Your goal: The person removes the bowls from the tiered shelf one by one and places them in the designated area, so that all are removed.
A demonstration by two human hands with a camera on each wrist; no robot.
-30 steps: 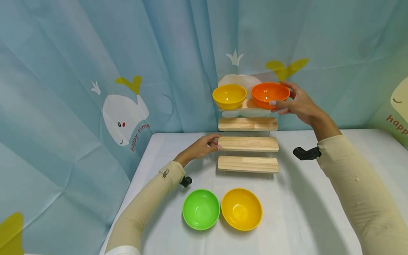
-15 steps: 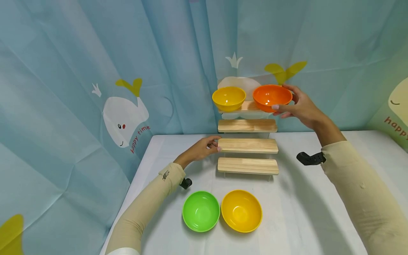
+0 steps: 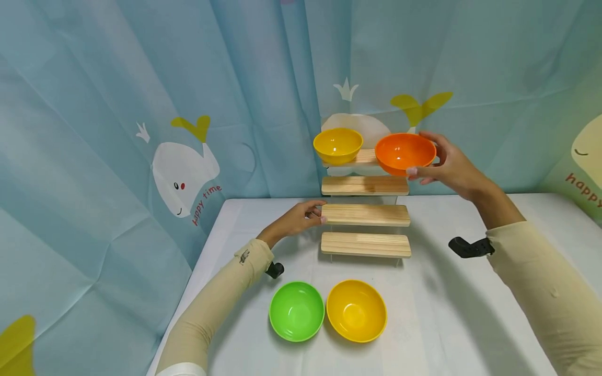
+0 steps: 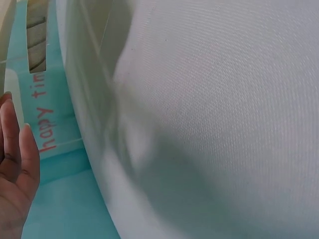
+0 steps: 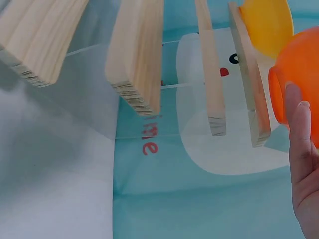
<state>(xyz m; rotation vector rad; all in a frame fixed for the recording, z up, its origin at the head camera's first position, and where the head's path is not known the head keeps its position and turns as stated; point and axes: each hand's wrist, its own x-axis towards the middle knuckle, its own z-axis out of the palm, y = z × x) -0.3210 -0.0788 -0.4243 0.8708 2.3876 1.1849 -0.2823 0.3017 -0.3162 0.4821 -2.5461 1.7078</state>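
My right hand (image 3: 455,166) grips the orange bowl (image 3: 403,150) by its right side, thumb in front and fingers behind. In the right wrist view the orange bowl (image 5: 304,74) is off the end of the top board (image 5: 251,84), its foot ring facing the shelf. A small yellow bowl (image 3: 337,146) sits on the left of that top board. At the stepped wooden rack, my left hand (image 3: 297,218) holds the left end of the second board from the bottom (image 3: 367,214) between thumb and fingers. The left wrist view shows part of the left hand (image 4: 17,169).
A green bowl (image 3: 297,312) and a larger yellow bowl (image 3: 356,311) stand side by side on the white tablecloth (image 3: 437,318), in front of the rack. The lowest board (image 3: 366,244) is nearest them. A blue printed curtain (image 3: 263,78) hangs close behind.
My right hand has moved the orange bowl right, down and toward me, away from the top board and the small yellow bowl. The left hand keeps its place on the rack.
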